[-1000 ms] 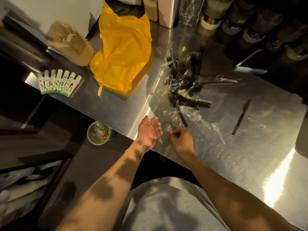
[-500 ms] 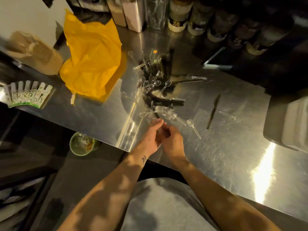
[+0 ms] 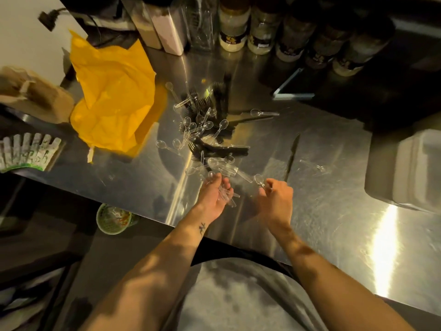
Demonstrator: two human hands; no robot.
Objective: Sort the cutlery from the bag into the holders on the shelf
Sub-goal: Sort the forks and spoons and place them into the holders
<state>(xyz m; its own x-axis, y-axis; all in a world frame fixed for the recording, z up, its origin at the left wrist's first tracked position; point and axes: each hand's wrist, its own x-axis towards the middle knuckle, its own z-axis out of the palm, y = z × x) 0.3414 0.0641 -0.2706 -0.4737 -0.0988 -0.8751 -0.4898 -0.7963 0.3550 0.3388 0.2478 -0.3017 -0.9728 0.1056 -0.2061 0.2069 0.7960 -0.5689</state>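
Observation:
A heap of clear plastic spoons and black plastic forks point(image 3: 205, 134) lies in the middle of the steel counter point(image 3: 334, 211). The crumpled yellow bag point(image 3: 112, 96) lies flat to its left. My left hand point(image 3: 213, 197) is palm up near the counter's front edge and holds a bunch of clear spoons point(image 3: 226, 195) in its curled fingers. My right hand point(image 3: 276, 199) is just to the right and pinches one clear spoon point(image 3: 259, 180) by its handle. A black knife point(image 3: 292, 156) and another clear spoon point(image 3: 312, 164) lie apart to the right. No holders are visible.
Jars and containers point(image 3: 262, 27) line the back of the counter. A brown paper bag point(image 3: 35, 94) and a fan of paper sleeves point(image 3: 28, 151) sit at the left. A white foam box point(image 3: 405, 168) stands at the right. A green cup point(image 3: 114, 218) is below the counter edge.
My hands have parted: the right one moved right from the left palm and picked up a single clear spoon. The left hand still holds its bunch. The camera shifted.

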